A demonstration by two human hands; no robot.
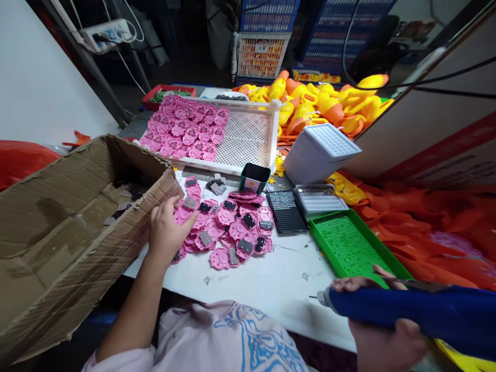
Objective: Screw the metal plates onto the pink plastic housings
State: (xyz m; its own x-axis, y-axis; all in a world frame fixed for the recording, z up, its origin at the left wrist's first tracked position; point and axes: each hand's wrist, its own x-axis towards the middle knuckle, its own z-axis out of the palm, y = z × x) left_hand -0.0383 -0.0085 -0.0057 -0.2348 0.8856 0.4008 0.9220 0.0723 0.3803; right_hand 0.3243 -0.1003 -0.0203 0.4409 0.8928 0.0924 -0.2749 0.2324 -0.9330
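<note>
My left hand [167, 227] is closed on the edge of a pink plastic part [183, 214] with a grey rectangular cover on it, at the left side of a loose pile. Several more pink parts [228, 235] lie heaped beside it, carrying black or grey covers. My right hand [391, 343] is wrapped round a blue electric screwdriver [387, 305]. Its thin bit points left above the table's front edge, apart from the pile. Past the pile lie a few loose grey and black covers [217, 185].
A cardboard box [155, 206] stands at left. Behind the pile, a white crate [248, 168] holds rows of pink parts. Near it are a dark green cup [253, 181], a black perforated tray [287, 219], stacked white trays [320, 155] and a green tray [372, 248]. Yellow-orange toys [306, 103] fill the back.
</note>
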